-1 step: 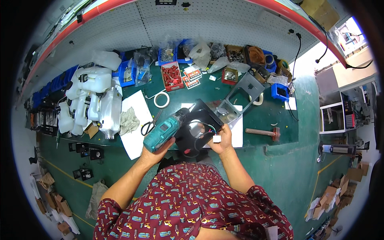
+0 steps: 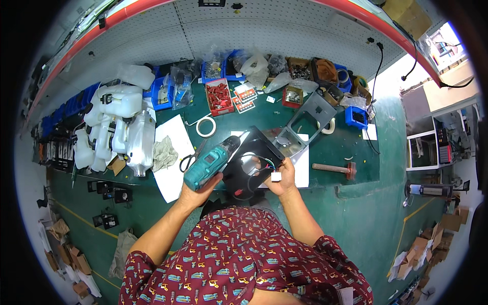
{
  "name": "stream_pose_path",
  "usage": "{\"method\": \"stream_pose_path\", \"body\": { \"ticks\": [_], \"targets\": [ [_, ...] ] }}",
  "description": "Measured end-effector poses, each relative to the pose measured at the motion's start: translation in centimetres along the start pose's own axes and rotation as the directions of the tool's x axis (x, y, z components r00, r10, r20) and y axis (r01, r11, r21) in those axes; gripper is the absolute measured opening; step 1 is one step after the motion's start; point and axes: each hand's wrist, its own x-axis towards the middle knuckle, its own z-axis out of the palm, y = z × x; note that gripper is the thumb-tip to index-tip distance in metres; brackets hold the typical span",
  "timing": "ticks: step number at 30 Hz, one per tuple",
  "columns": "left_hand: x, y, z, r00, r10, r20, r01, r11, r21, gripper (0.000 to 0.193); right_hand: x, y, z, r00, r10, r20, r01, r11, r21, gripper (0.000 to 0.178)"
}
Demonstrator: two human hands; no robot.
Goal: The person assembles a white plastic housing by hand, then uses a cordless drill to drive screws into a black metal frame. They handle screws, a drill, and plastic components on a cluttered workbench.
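My left hand (image 2: 200, 191) is wrapped round a teal cordless drill (image 2: 207, 166). The drill's dark chuck points up and right, against or just over a black housing (image 2: 260, 142); whether its tip touches cannot be made out. My right hand (image 2: 282, 179) grips the housing by its right edge. A round opening shows in the housing, with some fingers visible through it. Thin coloured wires run from there to a white connector plug (image 2: 276, 176) hanging beside my right hand. The drill and palm hide most of my left fingers.
Scissors (image 2: 188, 161) lie left of the drill, beside a crumpled cloth (image 2: 164, 153). A tape roll (image 2: 206, 127), a grey frame (image 2: 311, 113) and a hammer (image 2: 335, 168) rest on the green table. White plastic tanks (image 2: 120, 101) crowd the left; parts bins, including a red-filled box (image 2: 219, 96), line the back.
The drill in my left hand has shifted very slightly to the right. My right hand and the black housing look the same.
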Motion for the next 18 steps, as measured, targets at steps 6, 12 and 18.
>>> {"method": "stream_pose_path", "body": {
  "ticks": [6, 12, 18],
  "targets": [
    [1.1, -1.2, 1.4, 0.999, 0.036, -0.025, -0.035, 0.998, 0.052, 0.028, 0.1, 0.3, -0.8, 1.0, 0.014, 0.028, -0.014, 1.0, -0.02, 0.061],
    [-0.2, -0.1, 0.8, 0.998, 0.031, 0.047, -0.037, 0.99, 0.134, 0.029, -0.3, 0.2, 0.3, 1.0, -0.02, 0.019, 0.02, 1.0, -0.006, 0.059],
    [-0.7, -1.9, 0.5, 0.996, -0.016, 0.092, 0.019, 0.999, -0.03, 0.04, -0.1, 0.0, 0.5, 1.0, -0.014, -0.002, 0.014, 1.0, 0.004, 0.059]
  ]
}}
